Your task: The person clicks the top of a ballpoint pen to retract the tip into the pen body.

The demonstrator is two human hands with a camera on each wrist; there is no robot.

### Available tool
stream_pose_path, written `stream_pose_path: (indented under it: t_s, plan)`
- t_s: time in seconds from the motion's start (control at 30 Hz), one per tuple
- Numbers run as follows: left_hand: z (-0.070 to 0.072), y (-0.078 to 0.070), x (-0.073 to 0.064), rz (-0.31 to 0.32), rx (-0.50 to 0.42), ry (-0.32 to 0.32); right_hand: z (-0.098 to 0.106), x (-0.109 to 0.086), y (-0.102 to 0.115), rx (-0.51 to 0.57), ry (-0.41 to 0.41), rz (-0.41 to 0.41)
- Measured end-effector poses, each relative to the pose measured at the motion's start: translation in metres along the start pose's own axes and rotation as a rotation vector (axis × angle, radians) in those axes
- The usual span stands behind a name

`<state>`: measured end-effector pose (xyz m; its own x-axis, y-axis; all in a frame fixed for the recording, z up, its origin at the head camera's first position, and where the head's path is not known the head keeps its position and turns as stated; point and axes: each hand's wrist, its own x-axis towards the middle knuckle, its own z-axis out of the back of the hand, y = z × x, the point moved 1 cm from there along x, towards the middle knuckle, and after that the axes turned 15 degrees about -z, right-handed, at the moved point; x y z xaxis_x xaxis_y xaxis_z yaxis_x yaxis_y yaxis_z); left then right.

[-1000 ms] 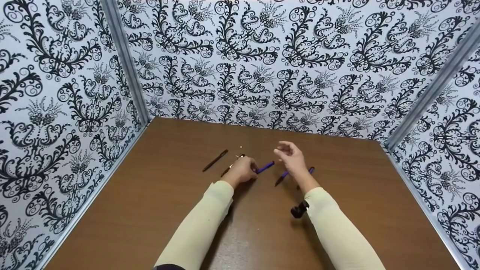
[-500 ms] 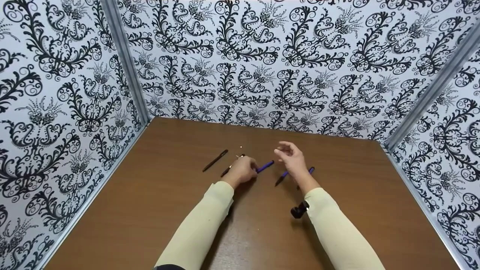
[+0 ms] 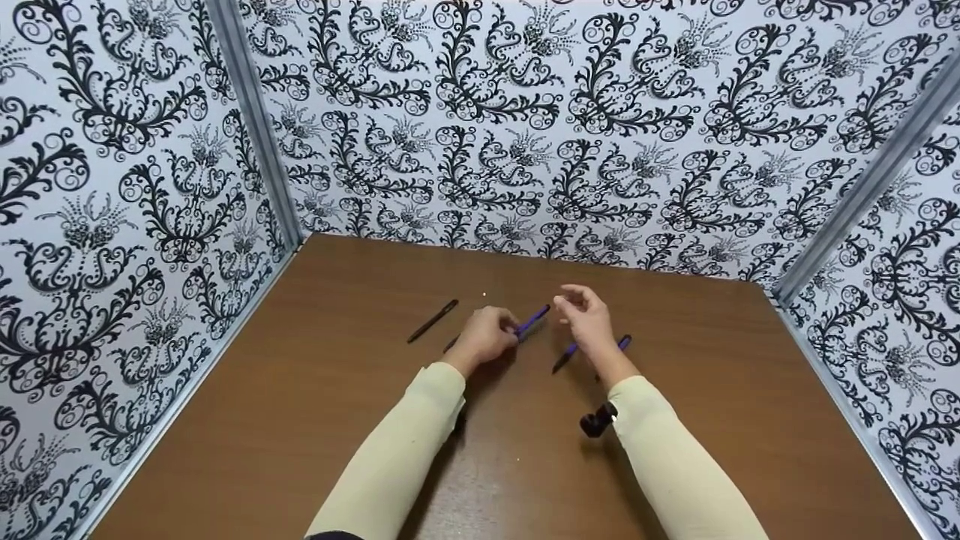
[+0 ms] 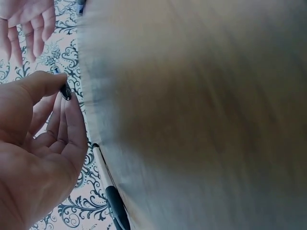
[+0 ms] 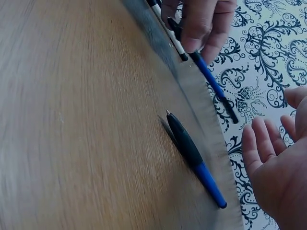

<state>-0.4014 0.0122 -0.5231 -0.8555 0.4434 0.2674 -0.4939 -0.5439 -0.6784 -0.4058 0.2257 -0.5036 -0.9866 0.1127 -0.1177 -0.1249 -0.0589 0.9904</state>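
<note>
— What was your left hand doing?

— It pinched a blue pen just above the bench, probably to pass it over. Its long axis slanted, free end aimed up toward my right hand.

— And that one?

— Empty, fingers loosely spread, hovering beside another blue pen lying flat.

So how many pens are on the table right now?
4, perhaps more hidden: black pen far left, dark pen behind left hand, purple pen in its fingers, purple pen under right hand.
</note>
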Motion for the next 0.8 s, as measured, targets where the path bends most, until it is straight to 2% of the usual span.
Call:
stream_pose_path:
  t_s: [0.13,0.3,0.4,0.63,0.8]
  plan:
    - [0.002,-0.004,0.000,0.023,-0.070,-0.030,-0.002,0.010,-0.011,0.042,-0.047,-0.010]
    - [0.002,-0.008,0.001,0.023,-0.117,-0.056,-0.007,0.009,-0.011,0.121,-0.080,-0.063]
    - [0.001,-0.011,0.002,0.003,-0.120,-0.071,-0.010,0.008,-0.011,0.192,-0.065,-0.129]
    - [0.001,-0.017,0.002,-0.042,-0.133,-0.092,-0.016,0.008,-0.009,0.428,0.011,-0.273]
    - [0.000,-0.019,0.003,-0.080,-0.139,-0.101,-0.018,0.008,-0.010,0.503,0.068,-0.333]
